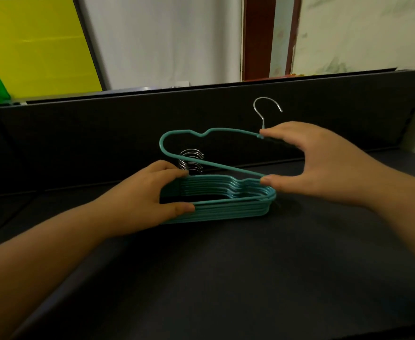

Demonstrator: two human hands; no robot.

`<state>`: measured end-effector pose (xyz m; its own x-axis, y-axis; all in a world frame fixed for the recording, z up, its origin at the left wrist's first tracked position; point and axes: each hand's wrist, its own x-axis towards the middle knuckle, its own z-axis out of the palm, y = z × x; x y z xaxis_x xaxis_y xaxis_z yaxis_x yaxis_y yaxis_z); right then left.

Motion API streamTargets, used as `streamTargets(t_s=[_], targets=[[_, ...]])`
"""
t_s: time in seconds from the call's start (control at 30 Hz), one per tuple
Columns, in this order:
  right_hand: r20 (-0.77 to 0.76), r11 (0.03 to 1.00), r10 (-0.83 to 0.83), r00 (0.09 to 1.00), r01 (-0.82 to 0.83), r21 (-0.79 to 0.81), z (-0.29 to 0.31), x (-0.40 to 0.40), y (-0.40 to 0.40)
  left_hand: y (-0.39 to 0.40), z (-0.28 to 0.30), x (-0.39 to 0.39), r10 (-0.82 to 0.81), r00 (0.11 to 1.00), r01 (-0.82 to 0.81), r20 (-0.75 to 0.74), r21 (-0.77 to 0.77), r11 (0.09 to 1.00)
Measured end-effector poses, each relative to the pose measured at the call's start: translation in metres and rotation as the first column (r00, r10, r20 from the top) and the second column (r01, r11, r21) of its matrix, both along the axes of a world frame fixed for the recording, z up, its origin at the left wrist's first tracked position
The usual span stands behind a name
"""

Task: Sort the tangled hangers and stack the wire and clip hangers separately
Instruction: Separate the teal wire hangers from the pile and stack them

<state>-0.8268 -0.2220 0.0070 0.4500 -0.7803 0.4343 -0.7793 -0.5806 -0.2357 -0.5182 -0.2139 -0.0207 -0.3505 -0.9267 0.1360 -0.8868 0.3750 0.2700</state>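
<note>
A dark table (226,278) filled the lower view, with a dark panel (103,123) standing along its far edge and a pale wall behind. Near the table's middle lay a stack (226,204) of teal wire hangers, neatly nested, their silver hooks (191,163) bunched at the far left. The left hand (147,202) steadied the stack's left end, fingers on its far rim and thumb on its near rim, grasping it. The right hand (319,163) held one more teal hanger (189,148) tilted above the stack, pinched between fingertips at its neck and thumb at its lower bar; its hook (266,109) pointed upward. No clip hangers were in view. The hanger seemed about to join the stack. The risk looked to be its hook or notched shoulder catching on the pile as it dropped, nudging the hangers out of line or tangling them again, especially if it went down at this angle.
</note>
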Motion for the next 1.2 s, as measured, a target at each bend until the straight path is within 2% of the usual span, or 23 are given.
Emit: streamTargets(t_s=[0.27,0.47,0.67,0.83,1.2], targets=[[-0.033,0.999,0.031,0.999,-0.032,-0.013,-0.001,0.005,-0.010,-0.001,0.005,0.000,0.046,0.999,-0.046,-0.004,0.010,0.999],[-0.026,0.999,0.049,0.998,-0.050,-0.008,0.001,0.019,-0.015,0.002,0.009,0.032,0.127,0.991,-0.129,-0.044,-0.046,0.991],[-0.121,0.992,0.112,0.986,-0.104,0.065,-0.003,0.056,-0.018,0.010,-0.002,0.083,0.269,0.943,-0.276,-0.194,-0.010,0.961],[-0.145,0.967,0.186,0.972,-0.154,0.205,-0.011,0.087,-0.028,0.006,-0.008,0.099,0.394,0.907,-0.405,-0.148,-0.054,0.913],[-0.157,0.959,0.228,0.961,-0.194,0.205,-0.016,0.105,-0.026,0.014,-0.013,0.112,0.439,0.885,-0.446,-0.159,-0.008,0.895]])
